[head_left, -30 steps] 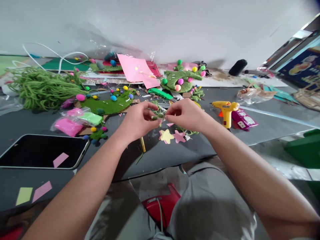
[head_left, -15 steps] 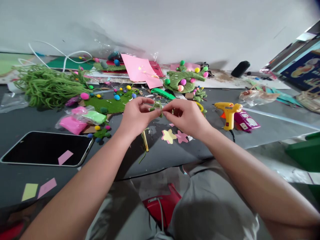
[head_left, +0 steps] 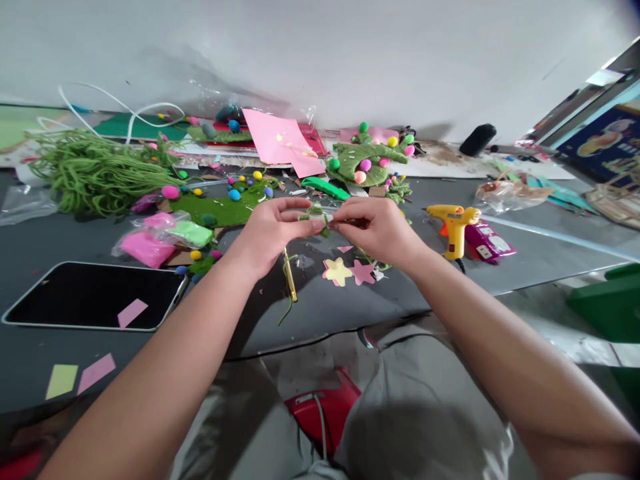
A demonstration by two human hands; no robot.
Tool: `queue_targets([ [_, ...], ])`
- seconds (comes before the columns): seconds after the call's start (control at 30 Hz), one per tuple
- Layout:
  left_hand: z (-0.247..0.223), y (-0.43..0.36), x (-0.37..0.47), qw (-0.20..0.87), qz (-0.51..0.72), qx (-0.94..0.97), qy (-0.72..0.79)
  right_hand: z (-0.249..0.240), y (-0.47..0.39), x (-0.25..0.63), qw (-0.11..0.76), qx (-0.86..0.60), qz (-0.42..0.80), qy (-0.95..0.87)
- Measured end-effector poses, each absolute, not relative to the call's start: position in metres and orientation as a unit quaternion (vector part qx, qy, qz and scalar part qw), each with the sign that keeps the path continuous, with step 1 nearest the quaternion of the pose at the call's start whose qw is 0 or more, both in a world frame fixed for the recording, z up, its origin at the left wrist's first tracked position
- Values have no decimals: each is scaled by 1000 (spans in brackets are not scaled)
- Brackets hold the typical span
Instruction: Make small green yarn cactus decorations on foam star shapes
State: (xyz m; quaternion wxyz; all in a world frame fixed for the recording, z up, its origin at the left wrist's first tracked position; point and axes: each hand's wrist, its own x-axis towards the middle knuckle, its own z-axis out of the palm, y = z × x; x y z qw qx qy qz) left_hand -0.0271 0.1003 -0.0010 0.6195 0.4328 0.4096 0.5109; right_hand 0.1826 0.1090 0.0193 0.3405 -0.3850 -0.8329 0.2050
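Change over the last half second: the small yarn piece (head_left: 316,212) had turned between the fingertips, and more of its white part showed alongside the green yarn. The rest of the bench looked unchanged. Read: handwork was still in progress, since the green didn't cover all the white.

Left hand (head_left: 270,233): thumb and forefingers nearly together, pinching the piece from its left side; palm hollow. Right hand (head_left: 377,230): thumb and index pinched together at the piece's right end, other fingers curled. Couldn't tell whether the right tips had a loose strand or the white part itself; fingers hid it.

Piece location: held up between both hands, above the dark table (head_left: 325,313). Just nearer the person lay a yellow star (head_left: 337,272) and a pink star (head_left: 362,272), touching neither hand. Glue gun (head_left: 454,230) sat well apart, to the right.
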Motion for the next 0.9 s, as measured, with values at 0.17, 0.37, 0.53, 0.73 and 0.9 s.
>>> queue_targets([
  [0.17,-1,97,-24,602,430,497,453,23,114,190,306,-392,246,-832],
  [0.37,-5,95,-21,505,377,580,516,34,109,189,233,-439,283,-820],
  [0.53,-1,91,-17,453,384,620,513,32,108,184,230,-484,332,-776],
  [0.73,-3,92,-16,408,444,614,510,22,106,177,275,-477,369,-749],
  [0.9,-8,99,-21,465,505,520,508,22,100,173,335,-419,227,-813],
])
